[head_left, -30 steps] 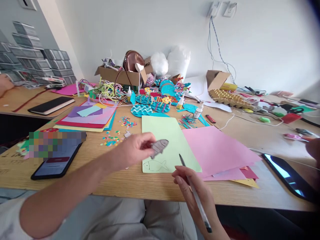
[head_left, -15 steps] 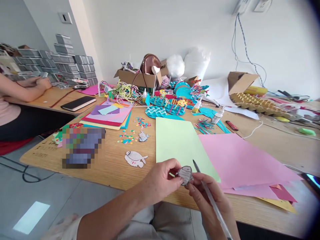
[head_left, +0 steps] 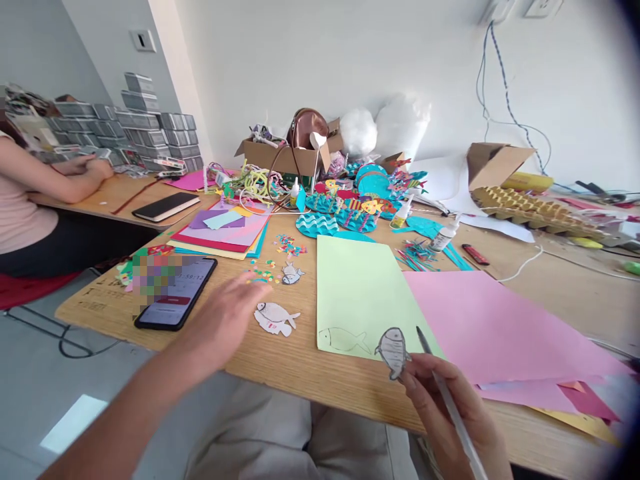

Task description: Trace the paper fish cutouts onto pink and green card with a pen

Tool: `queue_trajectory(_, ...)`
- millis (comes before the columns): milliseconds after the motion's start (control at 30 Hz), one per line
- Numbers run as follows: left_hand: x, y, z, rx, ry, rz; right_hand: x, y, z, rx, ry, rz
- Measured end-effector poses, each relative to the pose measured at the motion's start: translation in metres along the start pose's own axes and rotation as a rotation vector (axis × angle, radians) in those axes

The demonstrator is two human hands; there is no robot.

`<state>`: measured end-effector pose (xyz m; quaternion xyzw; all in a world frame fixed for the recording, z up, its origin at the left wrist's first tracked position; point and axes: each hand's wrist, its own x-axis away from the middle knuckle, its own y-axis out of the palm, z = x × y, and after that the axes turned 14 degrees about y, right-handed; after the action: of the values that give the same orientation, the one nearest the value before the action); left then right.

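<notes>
Between the thumb and fingers of my right hand is a small paper fish cutout, grey with drawn stripes. A pen also rests in that hand, its tip pointing up and away. My left hand hovers over the table at the left, empty, fingers stretched out and slightly blurred. Just right of it lies a larger white paper fish, and behind that a small grey paper fish. On the light green sheet, a pencil-like fish outline shows near the lower edge.
A phone lies left of my left hand. Pink sheets spread to the right. Colored paper, confetti, glue bottles and a red cutter lie farther back. Another person sits at the far left.
My left hand has let go of the small fish cutout and moved left over the table. The right hand keeps the cutout and pen. The drawn outline on the green sheet is now uncovered.
</notes>
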<state>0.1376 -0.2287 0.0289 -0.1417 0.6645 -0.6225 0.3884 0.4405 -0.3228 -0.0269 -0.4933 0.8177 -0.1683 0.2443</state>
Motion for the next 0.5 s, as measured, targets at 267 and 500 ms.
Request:
queue_trajectory(267, 0.029, -0.050, -0.087, -0.135, -0.219, -0.284, -0.003, -0.002, -0.002, 0.100, -0.041, -0.005)
queue_trajectory(500, 0.028, -0.040, -0.102, -0.047, -0.308, -0.334, -0.004, -0.004, -0.004, 0.130, -0.034, -0.064)
